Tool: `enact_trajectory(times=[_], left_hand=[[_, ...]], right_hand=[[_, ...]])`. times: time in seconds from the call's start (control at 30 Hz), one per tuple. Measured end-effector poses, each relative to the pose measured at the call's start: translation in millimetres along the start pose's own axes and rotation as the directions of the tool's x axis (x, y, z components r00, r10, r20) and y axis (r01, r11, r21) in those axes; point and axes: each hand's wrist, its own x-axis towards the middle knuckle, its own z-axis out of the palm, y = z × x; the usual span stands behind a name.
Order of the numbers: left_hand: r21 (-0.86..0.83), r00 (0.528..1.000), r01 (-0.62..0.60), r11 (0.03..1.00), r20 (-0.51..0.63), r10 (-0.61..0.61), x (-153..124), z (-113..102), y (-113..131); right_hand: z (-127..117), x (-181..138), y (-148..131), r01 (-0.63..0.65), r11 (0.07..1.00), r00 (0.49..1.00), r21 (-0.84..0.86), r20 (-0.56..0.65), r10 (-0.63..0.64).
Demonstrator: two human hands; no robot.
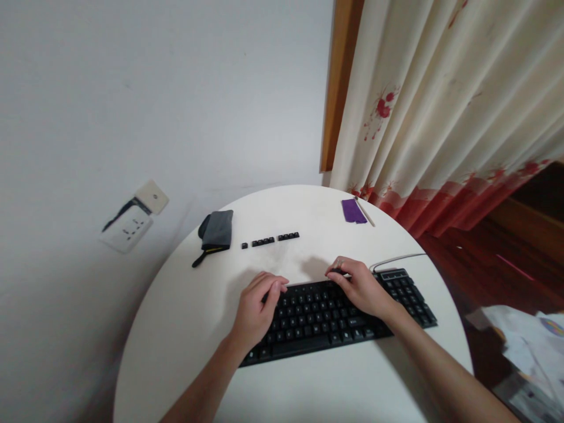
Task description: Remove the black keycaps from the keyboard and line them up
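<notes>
r forearm (440, 359) over kybd (304, 348), r fingers (342, 281) pinching small blk pc (338, 271)

Our left hand (254, 314) covers the left end of a black keyboard (315, 320) on the round white counter (176, 329); our right hand (363, 288) pinches a small dark piece (338, 271) above its far edge. Beyond, we see loose black keycaps (263, 241) in a broken row, a grey pouch (218, 229) to the left, and a purple cloth (353, 211) beside a thin stick (365, 214).
</notes>
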Motion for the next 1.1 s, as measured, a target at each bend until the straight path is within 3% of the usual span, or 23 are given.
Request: enact_trajectory(times=[0.33,0.43,0.63,1.1], left_hand=[[-0.001,1.000,-0.001,1.000,0.001,0.001,-0.1,0.1,1.0],[-0.004,1.000,-0.002,1.000,0.009,0.002,0.6,0.4,0.8],[-0.001,1.000,0.009,1.000,0.024,-0.009,-0.8,0.5,1.5],[0.013,0.998,0.027,1.000,0.060,-0.028,-1.8,2.9,0.0]], right_hand=[[2.8,-0.2,2.2,0.015,0.996,0.996,-0.092,0.088,-0.007],[5.5,1.2,8.0,-0.041,0.994,0.999,-0.102,0.031,0.045],[11.2,3.9,17.0,-0.191,0.981,0.981,-0.032,-0.050,0.189],[16.7,6.8,27.0,-0.276,0.943,0.951,0.184,-0.091,0.296]])
